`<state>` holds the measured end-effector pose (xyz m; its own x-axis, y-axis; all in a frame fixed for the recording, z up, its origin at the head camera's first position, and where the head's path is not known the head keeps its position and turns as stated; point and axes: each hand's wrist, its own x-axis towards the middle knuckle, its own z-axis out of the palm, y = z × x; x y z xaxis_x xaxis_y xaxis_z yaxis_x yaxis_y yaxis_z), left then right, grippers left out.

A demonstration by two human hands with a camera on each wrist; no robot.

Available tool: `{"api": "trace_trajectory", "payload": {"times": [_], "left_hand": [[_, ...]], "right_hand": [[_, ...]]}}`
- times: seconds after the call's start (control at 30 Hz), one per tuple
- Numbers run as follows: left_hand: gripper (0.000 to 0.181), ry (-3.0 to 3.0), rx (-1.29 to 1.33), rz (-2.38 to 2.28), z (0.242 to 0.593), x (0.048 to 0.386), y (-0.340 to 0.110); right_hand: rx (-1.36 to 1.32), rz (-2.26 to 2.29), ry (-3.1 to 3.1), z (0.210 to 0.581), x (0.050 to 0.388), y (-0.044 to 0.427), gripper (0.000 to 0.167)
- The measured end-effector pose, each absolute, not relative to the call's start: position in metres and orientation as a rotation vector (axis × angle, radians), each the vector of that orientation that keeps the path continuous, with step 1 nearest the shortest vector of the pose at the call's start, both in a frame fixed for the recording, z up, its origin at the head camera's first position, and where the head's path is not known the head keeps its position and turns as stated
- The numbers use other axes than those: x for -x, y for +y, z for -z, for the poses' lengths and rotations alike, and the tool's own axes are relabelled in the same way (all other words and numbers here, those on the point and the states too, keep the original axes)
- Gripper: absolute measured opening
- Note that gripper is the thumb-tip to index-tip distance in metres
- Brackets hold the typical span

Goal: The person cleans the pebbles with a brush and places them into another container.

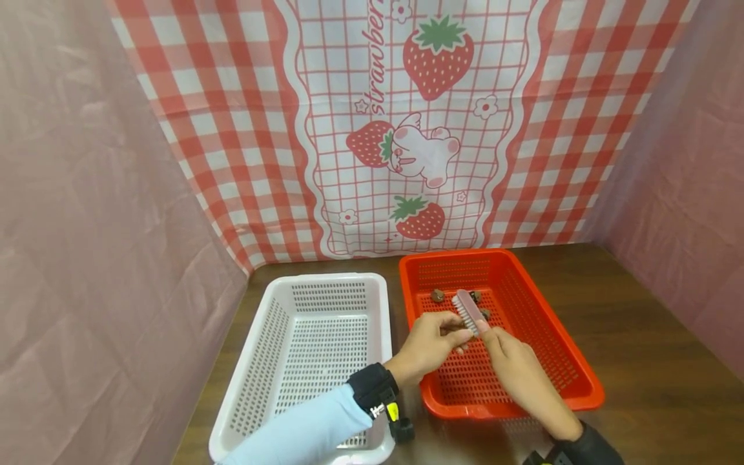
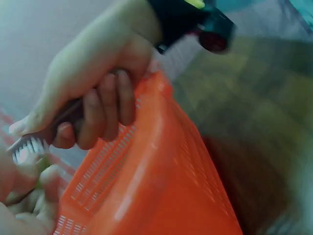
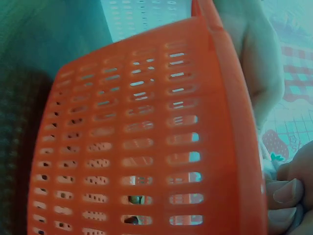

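Observation:
My right hand (image 1: 517, 368) grips a pink brush (image 1: 469, 309) with white bristles over the red basket (image 1: 482, 411); its fingers curl round the handle in the left wrist view. My left hand (image 1: 429, 345) pinches a small item beside the bristles, mostly hidden by the fingers; a yellow-green bit of it (image 2: 42, 171) shows in the left wrist view. Small brown lumps (image 1: 437, 295) lie in the basket under and behind the brush. In the right wrist view the basket's slotted wall (image 3: 161, 107) hides most of the work, with right-hand fingers (image 3: 286, 196) at the edge.
A white slotted basket (image 1: 380, 310) stands on the brown table (image 1: 657, 361), left of the red one and partly under my left forearm. Behind hangs a red-checked strawberry cloth (image 1: 261, 161); pink cloth (image 1: 116, 213) covers both sides.

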<state>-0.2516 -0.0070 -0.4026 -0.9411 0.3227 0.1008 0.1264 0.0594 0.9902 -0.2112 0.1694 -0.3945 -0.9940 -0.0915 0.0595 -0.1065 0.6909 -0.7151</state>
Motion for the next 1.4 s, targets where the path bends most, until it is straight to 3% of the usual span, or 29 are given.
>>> {"api": "trace_trajectory", "payload": {"times": [0.13, 0.33, 0.5, 0.73, 0.9, 1.1, 1.3, 1.4], "left_hand": [[0.020, 2.074, -0.308, -2.181, 0.4037, 0.2530, -0.0055], [0.017, 2.109, -0.402, -2.054, 0.4050, 0.2522, -0.0059], [0.023, 1.996, -0.249, -2.278, 0.4056, 0.2557, -0.0064], [0.022, 2.026, -0.425, -2.109, 0.4090, 0.2581, -0.0088], [0.024, 1.953, -0.286, -2.291, 0.4073, 0.2605, -0.0079], [0.018, 2.034, -0.388, -2.117, 0.4066, 0.2556, -0.0056], [0.020, 2.016, -0.177, -2.320, 0.4061, 0.2567, -0.0047], [0.019, 1.961, -0.201, -2.315, 0.4058, 0.2572, -0.0046]], "right_hand": [[-0.179, -1.217, -2.894, 0.3947, 0.2104, 0.1687, 0.054], [-0.177, -1.199, -2.914, 0.3931, 0.2130, 0.1685, 0.056], [-0.177, -1.212, -2.945, 0.3946, 0.2136, 0.1679, 0.061], [-0.163, -1.203, -2.924, 0.3951, 0.2142, 0.1680, 0.058], [-0.178, -1.209, -2.942, 0.3951, 0.2121, 0.1693, 0.059], [-0.178, -1.165, -2.910, 0.3953, 0.2145, 0.1708, 0.058], [-0.214, -1.167, -2.955, 0.3975, 0.2129, 0.1709, 0.060], [-0.226, -1.149, -2.933, 0.3963, 0.2140, 0.1701, 0.058]]}}
